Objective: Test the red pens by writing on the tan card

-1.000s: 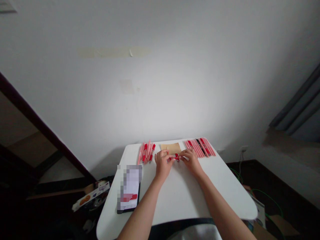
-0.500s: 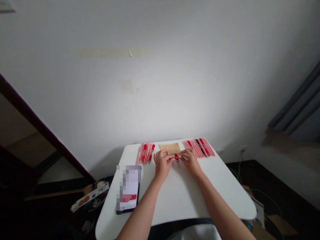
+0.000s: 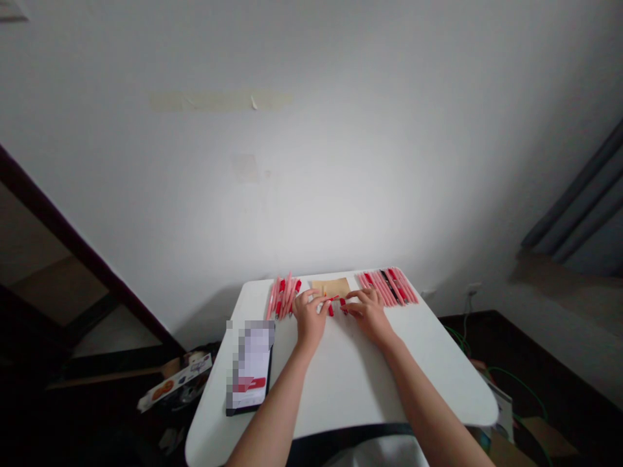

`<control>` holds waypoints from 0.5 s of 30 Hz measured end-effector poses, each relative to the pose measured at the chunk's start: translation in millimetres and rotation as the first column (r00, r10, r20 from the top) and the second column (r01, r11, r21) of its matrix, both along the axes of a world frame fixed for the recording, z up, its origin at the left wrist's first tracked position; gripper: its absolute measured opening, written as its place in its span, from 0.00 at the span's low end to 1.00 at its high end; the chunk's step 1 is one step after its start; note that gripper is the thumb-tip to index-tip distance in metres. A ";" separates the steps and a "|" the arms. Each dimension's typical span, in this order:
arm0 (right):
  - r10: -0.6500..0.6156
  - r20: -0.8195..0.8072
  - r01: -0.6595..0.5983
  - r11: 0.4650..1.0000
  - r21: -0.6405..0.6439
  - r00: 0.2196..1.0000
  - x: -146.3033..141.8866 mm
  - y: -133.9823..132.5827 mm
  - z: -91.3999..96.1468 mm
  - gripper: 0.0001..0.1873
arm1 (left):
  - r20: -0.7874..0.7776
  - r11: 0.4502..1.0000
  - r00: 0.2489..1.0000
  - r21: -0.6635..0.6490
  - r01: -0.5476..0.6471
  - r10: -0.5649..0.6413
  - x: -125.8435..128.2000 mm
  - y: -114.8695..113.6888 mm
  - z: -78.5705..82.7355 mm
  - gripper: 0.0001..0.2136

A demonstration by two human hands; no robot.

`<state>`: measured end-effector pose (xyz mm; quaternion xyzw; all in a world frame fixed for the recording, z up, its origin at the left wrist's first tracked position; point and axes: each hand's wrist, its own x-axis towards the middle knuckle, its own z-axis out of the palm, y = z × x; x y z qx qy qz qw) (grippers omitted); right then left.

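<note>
My left hand point(image 3: 310, 318) is over the far middle of the white table, thumb and fingertips pinched on a thin red stick-like piece point(image 3: 333, 298). That piece is too small to name surely. Opposite it, my right hand point(image 3: 368, 314) has its thumb and forefinger apart, with the fingertips at a short red piece point(image 3: 343, 305) like a pen's grip. Another red piece point(image 3: 331, 310) lies between the hands. Just beyond them is a brown paper piece point(image 3: 335, 285), partly covered by my left fingers.
On the white table point(image 3: 355, 383), a loose bunch of pink and red pens point(image 3: 282, 295) lies left of my hands. A neat row of pink, red and black pens point(image 3: 388, 287) lies right. A phone point(image 3: 250, 370) is near the left edge; a wall point(image 3: 311, 194) stands behind.
My left hand has drawn slightly left, away from my right, with the thin red piece at its fingertips. The gap between the hands is wider, and my right hand has shifted only slightly.
</note>
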<state>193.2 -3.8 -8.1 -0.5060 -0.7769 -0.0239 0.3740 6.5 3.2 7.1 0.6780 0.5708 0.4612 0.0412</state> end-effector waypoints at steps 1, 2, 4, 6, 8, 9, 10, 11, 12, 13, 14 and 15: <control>0.002 0.014 -0.002 1.000 0.001 1.000 -0.4 -0.3 0.2 0.11 | -0.003 1.000 1.000 0.001 0.002 -0.002 -0.1 0.2 -0.3 0.05; 0.004 0.026 -0.004 1.000 0.001 1.000 -0.4 -0.4 0.2 0.11 | -0.005 1.000 1.000 0.002 0.003 -0.003 -0.1 0.3 -0.7 0.05; 0.000 0.044 0.000 1.000 0.001 0.999 0.5 0.0 -0.1 0.11 | -0.004 1.000 1.000 0.002 0.001 -0.001 0.0 0.4 -1.4 0.05; -0.011 0.061 0.011 1.000 -0.002 0.998 2.2 0.7 -0.3 0.11 | 0.000 1.000 1.000 -0.001 -0.003 0.003 -0.1 0.6 -2.1 0.05; -0.027 0.076 0.028 1.000 -0.007 0.997 3.9 1.0 -0.3 0.10 | 0.000 1.000 1.000 -0.004 -0.002 0.002 -0.6 0.9 -2.7 0.05; -0.032 0.082 0.033 0.999 -0.011 0.996 4.5 1.0 -0.3 0.09 | 0.000 1.000 1.000 -0.003 -0.002 0.002 -0.9 1.1 -3.0 0.05; -0.036 0.086 0.037 0.999 -0.015 0.996 4.9 0.9 -0.2 0.09 | 0.000 1.000 1.000 -0.001 -0.003 0.003 -1.2 1.4 -3.3 0.05; -0.038 0.088 0.039 0.999 -0.018 0.995 5.1 0.6 0.0 0.09 | 0.001 1.000 1.000 0.003 -0.005 0.005 -1.4 1.7 -3.7 0.05; -0.037 0.090 0.039 0.999 -0.022 0.995 5.1 0.3 0.3 0.08 | 0.001 1.000 1.000 0.006 -0.007 0.007 -1.6 2.1 -4.1 0.05; -0.035 0.092 0.038 0.999 -0.027 0.995 4.9 -0.1 0.7 0.08 | 0.002 1.000 1.000 0.009 -0.011 0.011 -1.7 2.5 -4.4 0.05; -0.035 0.092 0.038 0.999 -0.031 0.995 4.8 -0.5 1.1 0.08 | 0.003 1.000 1.000 0.010 -0.012 0.012 -1.8 2.8 -4.7 0.05; -0.039 0.089 0.042 0.999 -0.033 0.995 4.6 -0.8 1.6 0.08 | 0.004 1.000 1.000 0.011 -0.012 0.012 -1.8 3.1 -4.8 0.05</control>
